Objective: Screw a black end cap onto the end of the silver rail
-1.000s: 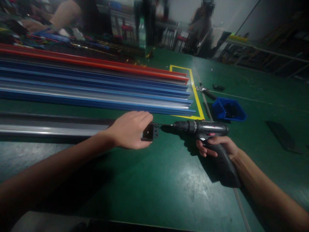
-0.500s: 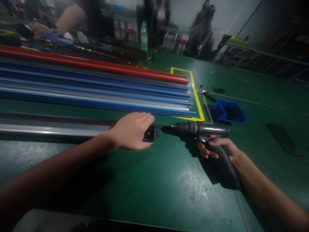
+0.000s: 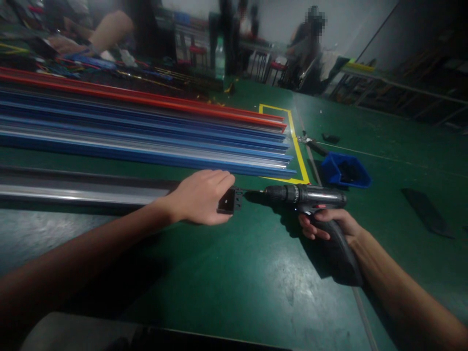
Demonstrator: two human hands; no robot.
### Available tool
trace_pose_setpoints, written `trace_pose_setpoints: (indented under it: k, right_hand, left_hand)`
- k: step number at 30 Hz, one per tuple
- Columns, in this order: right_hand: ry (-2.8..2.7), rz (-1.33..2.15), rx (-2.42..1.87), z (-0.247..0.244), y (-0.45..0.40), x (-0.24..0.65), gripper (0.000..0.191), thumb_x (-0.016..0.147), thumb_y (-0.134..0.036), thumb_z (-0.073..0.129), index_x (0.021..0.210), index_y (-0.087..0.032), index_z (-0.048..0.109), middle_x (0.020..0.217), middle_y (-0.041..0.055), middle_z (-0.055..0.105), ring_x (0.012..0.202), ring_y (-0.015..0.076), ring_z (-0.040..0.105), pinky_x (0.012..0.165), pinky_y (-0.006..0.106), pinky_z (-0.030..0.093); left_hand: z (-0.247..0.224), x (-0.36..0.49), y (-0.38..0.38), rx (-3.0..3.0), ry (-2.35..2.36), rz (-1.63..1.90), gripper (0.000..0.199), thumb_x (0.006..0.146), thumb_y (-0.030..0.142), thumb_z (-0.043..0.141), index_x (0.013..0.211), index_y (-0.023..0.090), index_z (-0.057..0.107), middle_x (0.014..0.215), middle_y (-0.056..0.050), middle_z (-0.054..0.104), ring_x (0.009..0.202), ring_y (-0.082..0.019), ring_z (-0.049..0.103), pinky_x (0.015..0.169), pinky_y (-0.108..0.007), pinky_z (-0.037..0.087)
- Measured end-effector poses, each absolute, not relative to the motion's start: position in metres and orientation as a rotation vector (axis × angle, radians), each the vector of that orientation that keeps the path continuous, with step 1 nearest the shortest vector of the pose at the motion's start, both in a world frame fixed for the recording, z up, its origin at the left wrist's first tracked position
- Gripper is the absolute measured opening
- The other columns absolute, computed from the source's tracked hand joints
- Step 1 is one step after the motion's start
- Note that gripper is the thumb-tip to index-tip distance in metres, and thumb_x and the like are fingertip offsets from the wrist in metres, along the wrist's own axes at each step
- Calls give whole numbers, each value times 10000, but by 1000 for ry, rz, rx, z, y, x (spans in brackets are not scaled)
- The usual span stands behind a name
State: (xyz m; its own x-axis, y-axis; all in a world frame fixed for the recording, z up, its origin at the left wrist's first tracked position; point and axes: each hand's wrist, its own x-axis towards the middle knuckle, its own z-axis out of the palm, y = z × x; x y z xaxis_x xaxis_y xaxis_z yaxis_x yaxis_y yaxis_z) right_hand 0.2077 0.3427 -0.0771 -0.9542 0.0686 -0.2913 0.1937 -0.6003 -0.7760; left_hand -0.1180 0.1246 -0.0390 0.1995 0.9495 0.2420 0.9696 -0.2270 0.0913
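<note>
My left hand [image 3: 203,197] is wrapped over the right end of a long dark grey metal profile [image 3: 91,187] lying on the green table. A black end cap [image 3: 237,200] with holes sits at that end, partly covered by my fingers. With my right hand [image 3: 329,225] I grip a black cordless drill [image 3: 318,195] by its handle, index finger near the trigger. The drill lies level and its long thin bit [image 3: 250,190] points left, its tip at the upper edge of the end cap. Whether the tip sits in a screw is too small to tell.
Several blue profiles [image 3: 146,141] and red profiles [image 3: 146,97] lie behind, reaching into a yellow tape outline [image 3: 302,161]. A blue bin [image 3: 345,170] with dark parts, pliers [image 3: 314,145] and a flat black piece [image 3: 427,212] lie to the right. A co-worker's arm [image 3: 111,31] is across the table.
Both hands, the drill and the profile hold nearly the same positions. The view has shifted very slightly.
</note>
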Motion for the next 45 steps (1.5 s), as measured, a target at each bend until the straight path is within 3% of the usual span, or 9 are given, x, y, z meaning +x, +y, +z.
trace_pose_setpoints:
  k: [16,26,36,45]
  right_hand:
    - [1439,-2662,405,-72,340,201,333,859,-284,629,1024,-22,754,860,122,726,537,117,554,775,334,556]
    - [1331,-2711,455,-78,341,206,353,871,-215,601,1127,-2,719,990,171,769,593,105,637,813,279,564]
    - [1413,-2830,354,-71,339,204,363,802,-185,589,1098,-16,715,982,171,768,557,113,603,722,329,590]
    - [1660,-2725,343,-50,339,211,321,785,-181,618,1065,-59,720,1015,148,762,588,123,639,733,353,621]
  left_hand:
    - [-39,-121,128,-2376,-1957,-412,378,804,498,669,970,173,571,929,-67,658,796,-213,604,705,-339,448]
    - [-41,-133,134,-2411,-2070,-492,478,766,549,725,1064,185,642,1004,-71,726,888,-255,685,754,-352,475]
    - [-38,-141,143,-2447,-2171,-395,600,752,678,714,1099,190,708,1073,-101,762,933,-301,711,799,-388,503]
    - [-36,-144,146,-2507,-2241,-505,613,693,653,765,1092,194,689,1078,-86,739,924,-269,677,776,-357,482]
